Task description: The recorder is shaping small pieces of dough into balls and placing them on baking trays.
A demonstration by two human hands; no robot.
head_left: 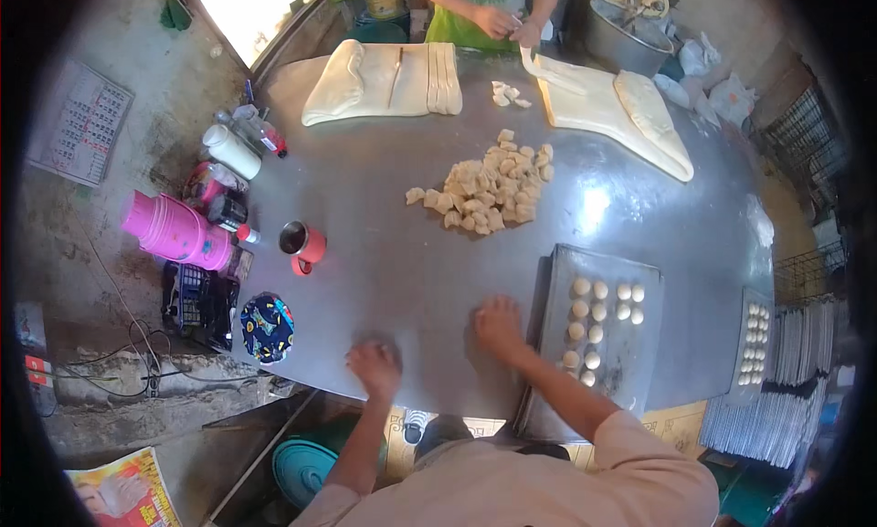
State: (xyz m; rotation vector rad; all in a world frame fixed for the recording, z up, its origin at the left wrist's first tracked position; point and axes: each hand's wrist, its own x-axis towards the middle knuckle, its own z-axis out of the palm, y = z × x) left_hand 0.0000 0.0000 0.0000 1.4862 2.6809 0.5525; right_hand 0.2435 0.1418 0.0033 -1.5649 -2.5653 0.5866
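Note:
Both of my hands rest palm down near the front of the grey metal table. My left hand (375, 367) is cupped with its fingers curled in, near a round patterned cloth cap (268, 327). Just left of a baking tray (647, 344), my right hand (499, 327) is curled down in the same way. Whatever lies under either palm is hidden. Two columns of paired round dough balls (595, 334) sit on the tray. Beyond my hands lies a heap of cut dough pieces (493, 189).
Across the table, a person's hands (512, 26) handle a strip by a large dough sheet (607, 107). Another folded dough sheet (379, 84) lies far left. A red mug (311, 246), white bottle (232, 152) and pink buckets (178, 232) line the left. Stacked trays (767, 426) stand right.

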